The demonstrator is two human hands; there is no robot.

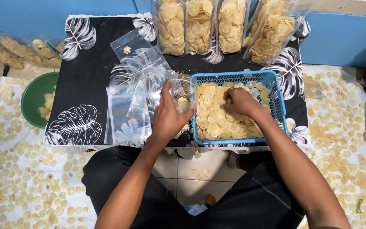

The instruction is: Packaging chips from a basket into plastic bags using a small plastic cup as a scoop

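You are sitting at a low table (85,55) wearing a black cloth with white leaf prints. Lying on it, at the far edge, a row of clear plastic bags filled with pale round crackers (200,26) is standing upright, the rightmost one leaning outward. Nearer you, a blue plastic mesh basket (276,91) of loose crackers is sitting on the right half, and a loose heap of empty clear plastic bags (138,80) is spreading across the middle. The tiled floor (191,169) is showing between your knees, and white sheets scattered with drying crackers (22,169) are lying on it to both sides. A green plastic bowl (32,95) is resting left of the table.
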